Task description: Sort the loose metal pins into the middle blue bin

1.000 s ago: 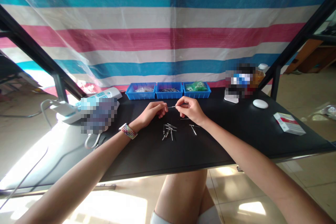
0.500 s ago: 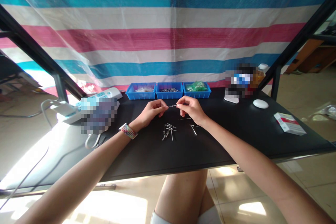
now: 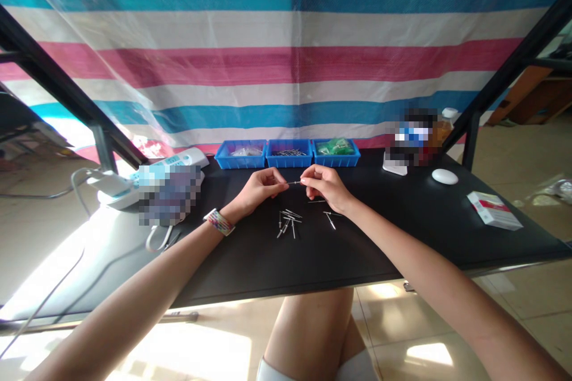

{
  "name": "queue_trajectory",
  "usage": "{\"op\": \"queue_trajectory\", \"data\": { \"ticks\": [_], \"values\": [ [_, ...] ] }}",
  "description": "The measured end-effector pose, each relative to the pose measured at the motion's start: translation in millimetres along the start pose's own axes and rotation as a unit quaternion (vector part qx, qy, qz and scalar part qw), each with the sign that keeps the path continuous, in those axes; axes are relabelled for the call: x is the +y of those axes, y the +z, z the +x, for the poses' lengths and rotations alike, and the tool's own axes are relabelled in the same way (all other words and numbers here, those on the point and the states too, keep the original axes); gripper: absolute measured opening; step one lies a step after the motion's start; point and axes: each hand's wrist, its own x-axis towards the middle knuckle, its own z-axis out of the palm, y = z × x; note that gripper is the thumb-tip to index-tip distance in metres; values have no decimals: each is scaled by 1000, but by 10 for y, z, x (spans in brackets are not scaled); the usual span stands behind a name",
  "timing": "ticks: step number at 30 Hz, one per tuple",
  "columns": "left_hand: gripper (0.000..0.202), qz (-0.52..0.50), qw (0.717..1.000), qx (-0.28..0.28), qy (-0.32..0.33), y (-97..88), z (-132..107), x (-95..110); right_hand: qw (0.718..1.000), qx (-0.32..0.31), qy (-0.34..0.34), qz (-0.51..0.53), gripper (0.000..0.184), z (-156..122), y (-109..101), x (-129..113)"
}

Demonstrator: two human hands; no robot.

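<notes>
A thin metal blind rivet (image 3: 294,182) spans the gap between my two hands above the black table (image 3: 250,268). My left hand (image 3: 264,189) pinches one end of it between thumb and fingers. At the other end, my right hand (image 3: 325,186) grips it in the same way. Below my hands lies a loose pile of several similar rivets (image 3: 288,221). A smaller group of rivets (image 3: 330,220) rests to the right, with a single rivet (image 3: 316,201) under my right hand.
Three blue bins line the back: one with clear bags (image 3: 241,161), one with metal pieces (image 3: 288,161), one with green packets (image 3: 336,161). A power strip (image 3: 187,158) and cables sit left. On the right are a white oval object (image 3: 444,177), a small box (image 3: 494,211) and a bottle (image 3: 444,125).
My hands have barely moved. A little more of the rivet's thin shaft shows beside my left fingertips. The loose rivets lie as before.
</notes>
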Motion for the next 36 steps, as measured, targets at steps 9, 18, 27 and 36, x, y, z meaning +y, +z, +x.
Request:
{"op": "queue_trajectory", "data": {
  "ticks": [9, 18, 27, 36],
  "values": [
    [37, -25, 999, -24, 0, -2, 10, -23, 999, 24, -35, -23, 38, 22, 10, 48],
    [29, -85, 996, -30, -12, -3, -8, -13, 965, 166, -164, -116, 24, 355, -112, -139],
    [27, -90, 995, -34, -17, 4, -21, 27, 888, 171, -212, -371, 6, 828, -44, -148],
    [24, -84, 995, -44, -15, 7, -27, 17, 898, -173, -50, -401, 17, 211, -453, -349]
  ]
}}
